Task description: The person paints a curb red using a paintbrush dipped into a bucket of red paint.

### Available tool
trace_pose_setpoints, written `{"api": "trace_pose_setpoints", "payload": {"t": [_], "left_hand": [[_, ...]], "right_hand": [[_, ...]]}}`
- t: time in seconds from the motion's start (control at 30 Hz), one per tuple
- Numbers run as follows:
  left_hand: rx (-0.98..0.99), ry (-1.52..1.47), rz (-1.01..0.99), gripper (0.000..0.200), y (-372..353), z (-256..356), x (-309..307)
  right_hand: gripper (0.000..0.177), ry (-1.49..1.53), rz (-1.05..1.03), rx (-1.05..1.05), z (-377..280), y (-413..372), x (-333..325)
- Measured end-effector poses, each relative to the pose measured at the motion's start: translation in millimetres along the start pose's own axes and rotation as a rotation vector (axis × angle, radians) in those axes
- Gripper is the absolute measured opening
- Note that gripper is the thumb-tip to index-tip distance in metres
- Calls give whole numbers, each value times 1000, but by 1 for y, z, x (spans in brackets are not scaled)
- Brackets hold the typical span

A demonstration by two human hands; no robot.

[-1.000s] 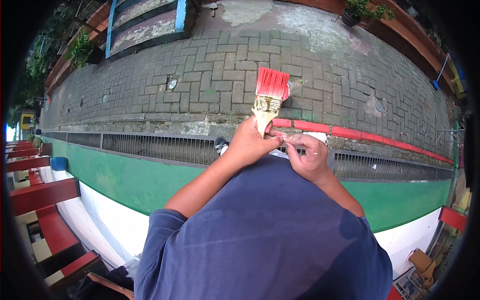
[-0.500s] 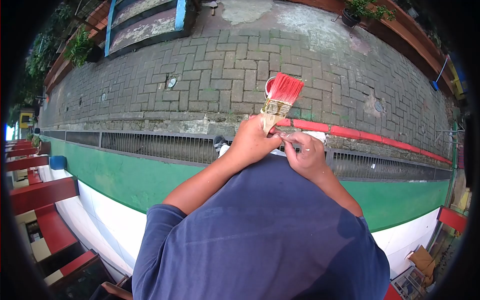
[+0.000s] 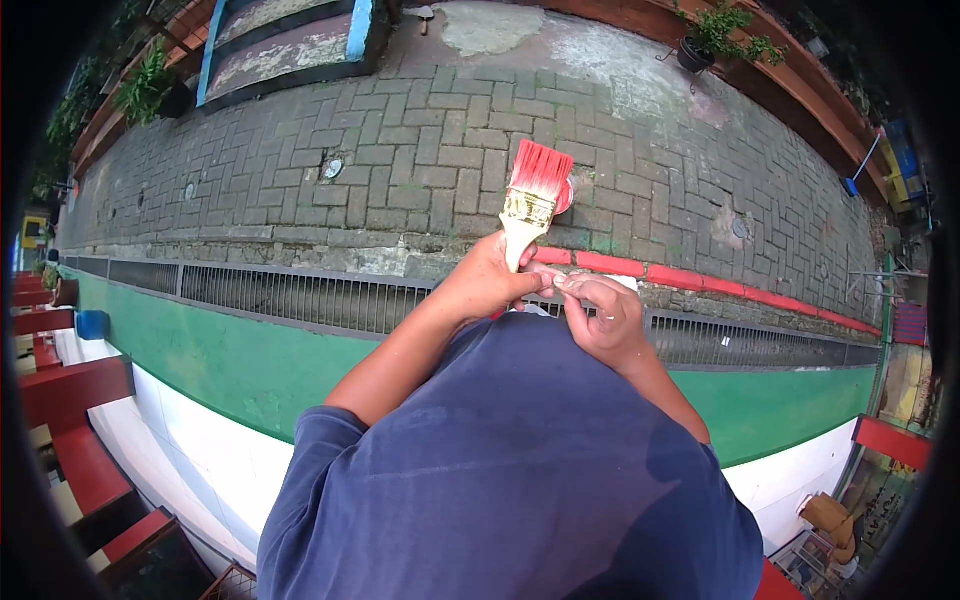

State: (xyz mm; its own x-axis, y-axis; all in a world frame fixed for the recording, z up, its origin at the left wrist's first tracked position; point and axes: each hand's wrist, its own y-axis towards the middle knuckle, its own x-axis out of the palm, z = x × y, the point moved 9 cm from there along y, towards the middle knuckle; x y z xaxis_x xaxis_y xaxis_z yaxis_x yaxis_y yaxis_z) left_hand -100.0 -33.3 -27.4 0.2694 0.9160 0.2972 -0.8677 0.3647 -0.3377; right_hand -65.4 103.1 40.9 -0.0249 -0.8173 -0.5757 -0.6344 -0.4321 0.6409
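In front of my chest, my left hand (image 3: 488,282) is closed around the pale handle of a wide paintbrush (image 3: 533,195). Its bristles point up and away from me and are coated red, and yellowish paint marks the ferrule. My right hand (image 3: 606,312) is pinched, thumb and forefinger touching the fingertips of my left hand. Whether anything small sits in that pinch cannot be made out. Partly hidden behind the brush, a paint can (image 3: 565,195) with red in it stands on the paving.
A red-painted curb (image 3: 700,283) runs right along the brick paving (image 3: 400,170). Nearer me lie a metal drain grate (image 3: 300,300) and a green strip (image 3: 230,345). Farther off are steps (image 3: 285,45), a trowel (image 3: 425,20) and a potted plant (image 3: 697,52).
The brush has swung leftward and stands more upright, uncovering more of the can's right side. My hands stay together, and the whole view has shifted slightly.
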Motion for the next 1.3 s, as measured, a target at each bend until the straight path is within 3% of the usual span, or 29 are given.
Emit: {"api": "trace_pose_setpoints", "payload": {"t": [0.13, 0.33, 0.53, 0.63, 0.8, 0.87, 0.93, 1.0, 1.03, 1.13, 1.3], "left_hand": [[61, 188, 41, 30, -5, 6, -35], [126, 562, 264, 33, -20, 24, -103], [269, 410, 282, 28, -34, 30, -168], [190, 161, 265, 23, -49, 38, -201], [143, -255, 168, 16, -62, 31, -250], [171, -270, 159, 19, -71, 38, -256], [179, -337, 176, 22, -78, 35, -256], [313, -381, 200, 26, -82, 39, -257], [401, -399, 225, 29, -88, 44, -265], [383, -465, 260, 34, -102, 46, -270], [496, -373, 306, 34, -116, 63, -269]], "right_hand": [[44, -90, -65, -79, -16, 24, 32], [42, -183, -262, -257, -41, 70, 102], [45, -67, -218, -208, -51, 108, 151], [47, 194, -173, 99, -34, 113, 172], [55, 640, -122, 395, -34, 137, 204], [55, 867, -111, 615, -28, 143, 222], [49, 1061, -193, 705, -25, 145, 238], [45, 1270, -231, 840, -30, 154, 248], [43, 1386, -287, 858, -44, 170, 256], [45, 1571, -372, 902, -53, 173, 264], [57, 1694, -419, 916, -60, 176, 269]]}}
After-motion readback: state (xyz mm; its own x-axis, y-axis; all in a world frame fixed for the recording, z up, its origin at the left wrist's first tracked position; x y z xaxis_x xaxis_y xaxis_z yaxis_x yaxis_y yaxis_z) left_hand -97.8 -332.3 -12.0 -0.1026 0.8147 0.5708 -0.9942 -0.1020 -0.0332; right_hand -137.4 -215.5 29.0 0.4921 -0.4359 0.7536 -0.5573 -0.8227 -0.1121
